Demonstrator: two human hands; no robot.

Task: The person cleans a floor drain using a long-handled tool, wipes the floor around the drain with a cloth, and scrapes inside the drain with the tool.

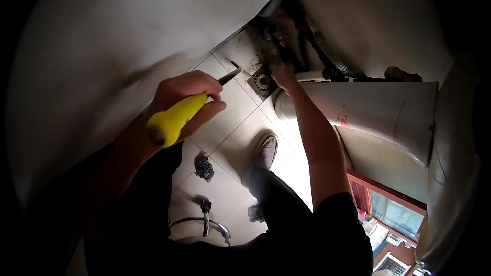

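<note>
My left hand (192, 92) is closed around the yellow handle of a screwdriver (179, 117). Its dark shaft points toward the far corner, and the tip is near a square floor drain (262, 82) with a round, dirty centre. Just right of the drain is my right hand (283, 75), reaching down at its edge. Shadow hides those fingers, so I cannot tell whether they hold anything. Dark grime lies on the tiles behind the drain.
A large white pipe (358, 110) runs to the right of the drain. Behind it are a corrugated hose (327, 48) and dark clutter. Pale tiles (230, 117) cover the floor, with a dark scouring-pad-like clump (203, 166), my shoe (266, 151) and a metal-framed stool (206, 220).
</note>
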